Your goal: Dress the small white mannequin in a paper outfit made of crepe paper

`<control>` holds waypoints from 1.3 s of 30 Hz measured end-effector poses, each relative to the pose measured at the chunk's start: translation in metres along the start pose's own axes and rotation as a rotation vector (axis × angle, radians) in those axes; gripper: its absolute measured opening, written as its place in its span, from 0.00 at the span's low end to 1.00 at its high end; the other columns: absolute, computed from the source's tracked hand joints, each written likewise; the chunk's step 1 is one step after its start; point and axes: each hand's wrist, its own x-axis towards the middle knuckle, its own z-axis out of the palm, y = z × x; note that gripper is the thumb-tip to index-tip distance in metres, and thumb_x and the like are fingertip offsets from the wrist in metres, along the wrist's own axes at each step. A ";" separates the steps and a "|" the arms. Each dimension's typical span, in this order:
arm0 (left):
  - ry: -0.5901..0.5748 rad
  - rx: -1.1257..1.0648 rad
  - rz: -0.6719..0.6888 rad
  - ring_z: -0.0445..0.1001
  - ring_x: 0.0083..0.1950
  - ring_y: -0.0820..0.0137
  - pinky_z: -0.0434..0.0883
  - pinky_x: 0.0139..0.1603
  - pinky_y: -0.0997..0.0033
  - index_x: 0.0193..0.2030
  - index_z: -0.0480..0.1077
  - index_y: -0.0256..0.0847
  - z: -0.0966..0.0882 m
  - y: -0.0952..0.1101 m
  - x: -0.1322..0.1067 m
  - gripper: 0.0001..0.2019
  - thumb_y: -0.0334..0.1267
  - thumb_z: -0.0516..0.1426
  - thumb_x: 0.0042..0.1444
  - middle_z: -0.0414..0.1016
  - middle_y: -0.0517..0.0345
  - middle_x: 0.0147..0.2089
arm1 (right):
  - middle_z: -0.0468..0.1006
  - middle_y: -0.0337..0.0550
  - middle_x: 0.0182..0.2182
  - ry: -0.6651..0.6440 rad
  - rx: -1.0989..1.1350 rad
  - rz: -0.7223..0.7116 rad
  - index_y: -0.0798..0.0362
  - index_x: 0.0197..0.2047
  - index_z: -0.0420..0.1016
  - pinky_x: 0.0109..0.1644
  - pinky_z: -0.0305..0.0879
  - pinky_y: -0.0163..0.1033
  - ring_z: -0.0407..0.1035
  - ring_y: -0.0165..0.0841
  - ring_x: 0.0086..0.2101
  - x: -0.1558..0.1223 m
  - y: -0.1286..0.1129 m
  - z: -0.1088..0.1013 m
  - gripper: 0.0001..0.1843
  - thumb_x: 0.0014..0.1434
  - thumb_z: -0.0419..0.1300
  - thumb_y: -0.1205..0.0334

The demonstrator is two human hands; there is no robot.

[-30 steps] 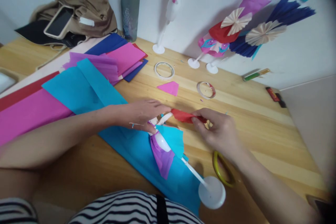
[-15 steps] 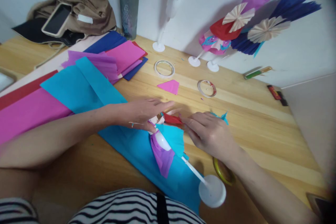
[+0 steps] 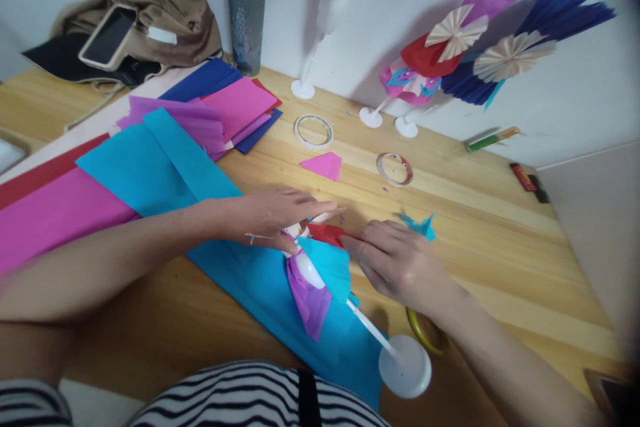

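Observation:
A white doll figure lies on the table on a blue paper sheet, dressed in purple and cyan paper, its thin rod ending in a round white base. My left hand lies over the figure's upper part, fingers stretched flat and pressing it down. My right hand is closed, its fingertips pinching a red paper piece against the figure's top. A small cyan scrap lies just beyond my right hand.
Pink, red, purple and navy paper sheets cover the left. Two tape rolls and a pink scrap lie further back. Finished paper dolls lean on the wall. A bottle, bag and phone stand at the back left. Yellow scissors handles peek from under my right wrist.
My right hand moved left, bringing the red paper in against the figure's top. The cyan scrap came into view behind it. My left hand stayed put.

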 end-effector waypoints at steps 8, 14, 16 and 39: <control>-0.032 -0.017 0.005 0.67 0.68 0.55 0.64 0.66 0.59 0.75 0.53 0.42 0.003 -0.004 0.001 0.39 0.38 0.64 0.60 0.69 0.44 0.68 | 0.81 0.46 0.31 0.070 -0.018 0.043 0.55 0.44 0.78 0.32 0.63 0.41 0.71 0.35 0.30 -0.001 0.007 -0.001 0.11 0.66 0.56 0.75; -0.024 -0.039 -0.050 0.64 0.72 0.48 0.64 0.68 0.54 0.77 0.47 0.36 0.003 -0.002 0.002 0.47 0.41 0.67 0.58 0.63 0.37 0.72 | 0.81 0.46 0.34 0.189 -0.155 0.098 0.53 0.48 0.75 0.31 0.63 0.41 0.70 0.36 0.30 -0.002 0.008 0.007 0.11 0.66 0.58 0.74; -0.018 -0.037 -0.037 0.62 0.73 0.48 0.63 0.69 0.54 0.78 0.45 0.35 0.002 -0.001 0.000 0.46 0.41 0.66 0.60 0.60 0.37 0.74 | 0.80 0.44 0.32 0.152 -0.116 0.040 0.53 0.47 0.74 0.30 0.62 0.40 0.70 0.35 0.29 -0.001 0.004 0.012 0.09 0.67 0.57 0.74; -0.018 0.060 0.043 0.70 0.67 0.55 0.67 0.63 0.59 0.59 0.67 0.39 0.006 -0.005 0.000 0.24 0.38 0.67 0.58 0.72 0.44 0.65 | 0.81 0.47 0.37 0.040 0.135 -0.005 0.58 0.48 0.77 0.34 0.68 0.41 0.72 0.35 0.32 0.001 0.000 0.013 0.14 0.69 0.51 0.74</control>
